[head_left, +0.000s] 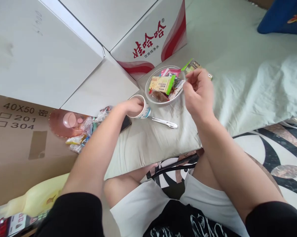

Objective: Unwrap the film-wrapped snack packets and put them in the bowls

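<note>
My left hand (133, 107) reaches into a white paper cup (145, 111) with blue print, which tilts toward me; its fingers are hidden inside. At the right rim of a clear round plastic bowl (154, 101), my right hand (199, 93) has its fingers curled and the thumb close to the fingertips. Whatever it may pinch is too small to make out. Several wrapped snacks fill the bowl, with a yellow-green packet (160, 84) on top. Behind my right hand lies another green-edged packet (194, 65). A white utility knife (164, 122) rests below the bowl.
White cartons (148, 42) stand behind the bowl and cup. Crumpled wrappers (89, 126) and a dark flat object (126, 123) lie around my left forearm. A brown carton (17, 141) and yellow bottle (44, 192) are at left. A blue container (282, 19) stands far right on the cloth-covered surface (237, 65).
</note>
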The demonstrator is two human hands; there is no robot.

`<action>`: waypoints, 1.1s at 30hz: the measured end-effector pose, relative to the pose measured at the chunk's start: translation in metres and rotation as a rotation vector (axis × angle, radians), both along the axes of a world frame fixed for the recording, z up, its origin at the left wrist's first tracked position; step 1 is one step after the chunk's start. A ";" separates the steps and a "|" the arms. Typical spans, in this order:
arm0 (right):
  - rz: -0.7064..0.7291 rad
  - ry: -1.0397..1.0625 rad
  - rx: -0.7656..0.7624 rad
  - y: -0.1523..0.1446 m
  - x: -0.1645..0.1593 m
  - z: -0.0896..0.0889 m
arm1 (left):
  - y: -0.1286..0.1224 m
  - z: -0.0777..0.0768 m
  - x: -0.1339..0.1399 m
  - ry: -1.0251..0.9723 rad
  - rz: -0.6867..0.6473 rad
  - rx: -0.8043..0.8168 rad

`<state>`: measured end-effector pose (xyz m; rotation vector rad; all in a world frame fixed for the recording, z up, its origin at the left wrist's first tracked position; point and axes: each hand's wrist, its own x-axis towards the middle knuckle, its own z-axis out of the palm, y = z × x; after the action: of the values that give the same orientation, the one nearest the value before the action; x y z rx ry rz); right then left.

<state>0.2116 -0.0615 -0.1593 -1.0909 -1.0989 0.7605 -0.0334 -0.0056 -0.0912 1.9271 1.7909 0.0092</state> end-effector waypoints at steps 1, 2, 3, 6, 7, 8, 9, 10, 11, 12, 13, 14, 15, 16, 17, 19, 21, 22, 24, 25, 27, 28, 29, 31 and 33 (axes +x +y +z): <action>-0.027 0.022 -0.014 0.007 0.007 -0.007 | 0.005 0.009 0.006 -0.003 -0.013 0.030; -0.054 0.059 -0.034 0.013 0.012 -0.014 | 0.010 0.019 0.016 -0.011 -0.023 0.090; -0.078 0.106 -0.054 0.018 0.016 -0.022 | 0.015 0.029 0.031 -0.029 -0.037 0.159; -0.105 0.176 -0.071 0.029 0.022 -0.039 | 0.030 0.053 0.097 -0.101 -0.195 0.409; -0.101 0.160 -0.063 0.031 0.022 -0.043 | 0.036 0.056 0.124 -0.088 -0.266 0.431; -0.095 0.133 -0.056 0.032 0.024 -0.046 | 0.042 0.055 0.150 -0.075 -0.320 0.417; -0.089 0.107 -0.057 0.031 0.026 -0.047 | 0.048 0.051 0.173 -0.033 -0.327 0.368; -0.086 0.092 -0.066 0.030 0.029 -0.048 | 0.055 0.045 0.194 0.019 -0.296 0.292; -0.086 0.091 -0.081 0.028 0.034 -0.048 | 0.062 0.038 0.210 0.061 -0.276 0.183; -0.086 0.100 -0.093 0.026 0.039 -0.047 | 0.068 0.030 0.221 0.090 -0.254 0.117; -0.091 0.117 -0.101 0.024 0.045 -0.045 | 0.074 0.023 0.229 0.105 -0.257 0.073; -0.102 0.141 -0.107 0.021 0.050 -0.043 | 0.078 0.018 0.233 0.105 -0.279 0.056; -0.122 0.172 -0.114 0.020 0.054 -0.040 | 0.082 0.017 0.234 0.094 -0.314 0.066; -0.148 0.206 -0.125 0.018 0.057 -0.036 | 0.084 0.018 0.232 0.068 -0.357 0.088; -0.178 0.242 -0.139 0.018 0.057 -0.032 | 0.085 0.024 0.228 0.028 -0.388 0.111; -0.232 0.318 -0.160 0.017 0.052 -0.021 | 0.083 0.044 0.214 -0.112 -0.399 0.153; -0.254 0.406 -0.162 0.016 0.042 -0.010 | 0.075 0.071 0.193 -0.279 -0.361 0.234; -0.252 0.451 -0.161 0.015 0.037 -0.005 | 0.068 0.084 0.181 -0.299 -0.336 0.288; -0.228 0.517 -0.167 0.010 0.030 0.004 | 0.053 0.106 0.150 -0.292 -0.262 0.377; -0.213 0.537 -0.171 0.007 0.028 0.007 | 0.043 0.113 0.133 -0.273 -0.264 0.388; -0.185 0.569 -0.181 0.001 0.025 0.011 | 0.024 0.122 0.099 -0.202 -0.280 0.465; -0.174 0.585 -0.187 -0.002 0.025 0.013 | 0.015 0.122 0.083 -0.125 -0.303 0.478; -0.168 0.603 -0.195 -0.004 0.024 0.014 | 0.006 0.121 0.068 -0.061 -0.326 0.487; -0.156 0.634 -0.213 -0.008 0.022 0.017 | -0.006 0.115 0.048 0.053 -0.380 0.409; -0.149 0.650 -0.226 -0.011 0.017 0.020 | -0.012 0.103 0.038 0.125 -0.440 0.323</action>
<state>0.2281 -0.0726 -0.1395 -0.9914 -0.3844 1.0400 0.0045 -0.0176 0.0120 2.5708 1.4694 0.0281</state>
